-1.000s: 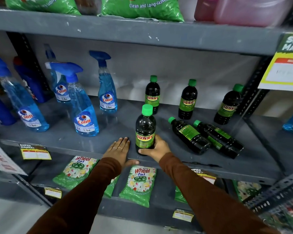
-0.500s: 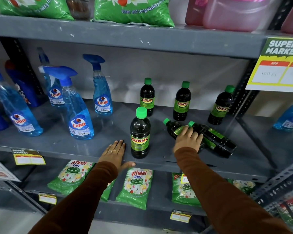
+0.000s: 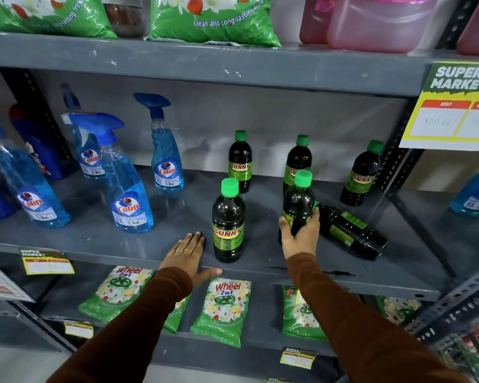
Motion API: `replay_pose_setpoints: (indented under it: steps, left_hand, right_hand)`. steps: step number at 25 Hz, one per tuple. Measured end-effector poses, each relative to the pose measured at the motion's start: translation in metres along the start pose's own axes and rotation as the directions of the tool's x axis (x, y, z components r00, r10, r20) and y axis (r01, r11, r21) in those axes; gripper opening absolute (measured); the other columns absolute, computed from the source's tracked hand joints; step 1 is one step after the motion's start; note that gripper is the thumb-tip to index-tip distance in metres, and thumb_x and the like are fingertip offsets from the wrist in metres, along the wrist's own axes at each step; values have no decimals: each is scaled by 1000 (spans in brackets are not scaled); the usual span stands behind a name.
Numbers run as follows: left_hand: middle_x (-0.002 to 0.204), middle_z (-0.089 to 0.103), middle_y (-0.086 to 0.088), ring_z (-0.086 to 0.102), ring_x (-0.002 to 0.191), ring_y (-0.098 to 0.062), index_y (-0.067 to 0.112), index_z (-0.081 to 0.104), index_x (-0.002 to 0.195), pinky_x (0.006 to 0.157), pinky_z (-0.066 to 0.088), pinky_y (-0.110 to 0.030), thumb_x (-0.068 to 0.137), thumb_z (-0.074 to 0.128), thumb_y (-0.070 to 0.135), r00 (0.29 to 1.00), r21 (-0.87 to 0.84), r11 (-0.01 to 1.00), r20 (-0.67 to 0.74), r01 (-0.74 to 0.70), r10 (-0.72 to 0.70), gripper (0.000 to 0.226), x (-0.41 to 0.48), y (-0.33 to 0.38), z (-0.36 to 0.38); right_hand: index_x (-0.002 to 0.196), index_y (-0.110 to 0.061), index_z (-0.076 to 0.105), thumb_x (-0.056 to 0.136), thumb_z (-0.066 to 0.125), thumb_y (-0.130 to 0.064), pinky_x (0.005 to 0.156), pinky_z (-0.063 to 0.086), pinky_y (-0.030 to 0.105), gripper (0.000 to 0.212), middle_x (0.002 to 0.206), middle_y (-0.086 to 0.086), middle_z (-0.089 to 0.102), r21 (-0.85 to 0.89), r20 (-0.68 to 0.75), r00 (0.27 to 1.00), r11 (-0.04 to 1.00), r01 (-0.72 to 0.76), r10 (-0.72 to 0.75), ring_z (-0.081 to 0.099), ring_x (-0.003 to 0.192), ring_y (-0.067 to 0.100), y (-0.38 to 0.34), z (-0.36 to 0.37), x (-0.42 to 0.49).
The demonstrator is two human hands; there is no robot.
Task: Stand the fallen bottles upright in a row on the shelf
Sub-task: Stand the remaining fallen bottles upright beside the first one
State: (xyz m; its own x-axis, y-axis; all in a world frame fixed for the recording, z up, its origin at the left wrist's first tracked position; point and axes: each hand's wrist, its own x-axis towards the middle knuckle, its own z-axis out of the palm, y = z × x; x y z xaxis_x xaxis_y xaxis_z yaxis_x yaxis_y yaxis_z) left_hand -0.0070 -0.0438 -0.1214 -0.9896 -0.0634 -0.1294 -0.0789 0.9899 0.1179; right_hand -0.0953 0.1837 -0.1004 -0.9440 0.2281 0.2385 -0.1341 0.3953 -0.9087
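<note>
Dark Sunny bottles with green caps stand on the grey shelf [image 3: 138, 244]. One upright bottle [image 3: 228, 221] stands near the front edge. My right hand [image 3: 299, 236] grips a second bottle [image 3: 299, 201] held nearly upright just right of it. One fallen bottle [image 3: 349, 230] lies on its side behind my right hand. Three more bottles stand at the back: left [image 3: 240, 160], middle [image 3: 299, 158], right [image 3: 362, 175]. My left hand [image 3: 188, 255] rests flat on the shelf's front edge, left of the front bottle, holding nothing.
Blue Colin spray bottles [image 3: 129, 194] fill the shelf's left half. Green Wheel packets [image 3: 224, 308] lie on the shelf below. Green bags and pink jugs [image 3: 371, 20] sit on the shelf above. A yellow price sign [image 3: 451, 111] hangs at the upper right.
My right hand let go of the front bottle, reached right to the fallen pair, took hold of the nearer one and raised it nearly upright. My left hand stayed put.
</note>
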Motion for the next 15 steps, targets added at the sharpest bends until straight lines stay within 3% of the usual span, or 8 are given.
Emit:
replay_pose_setpoints:
  steps: [3,7,10,12,15]
  left_hand:
    - [158,0,-6,1,146,-21,12,2,145,119,4,-36,26,-19,93,1000,11,1000,7,1,-1,146,0,0,0]
    - [158,0,-6,1,146,-21,12,2,145,119,4,-36,26,-19,93,1000,20,1000,2,0,0,145,0,0,-1]
    - [158,-1,-6,0,146,-20,12,1,145,119,3,-35,25,-19,93,1000,20,1000,4,8,-8,146,1,1,-1]
    - [158,0,-6,1,146,-21,12,2,145,119,3,-35,25,-19,93,1000,18,1000,3,9,-9,146,1,1,0]
    - [158,1,-7,1,146,-21,11,2,145,119,3,-35,26,-19,93,1000,21,1000,-4,7,-7,146,1,1,1]
  right_hand:
    - [139,0,20,58,81,-47,112,27,50,112,139,25,33,-168,-128,991,984,-53,32,31,128,39,-7,-1,0]
    - [139,-2,20,59,81,-14,108,32,40,101,137,24,33,-54,-115,992,998,38,-44,39,126,37,-3,-5,-1]
    - [138,3,21,57,82,-30,113,20,50,107,143,28,29,-182,-178,982,983,24,-57,28,132,42,-4,-1,-4]
    - [137,3,24,53,84,-41,108,25,54,113,137,30,36,-239,-226,974,970,-52,-4,34,125,44,-10,2,-3]
    - [138,0,19,55,84,-19,106,32,47,108,130,25,39,-106,-136,991,994,-34,19,38,121,39,-8,-4,1]
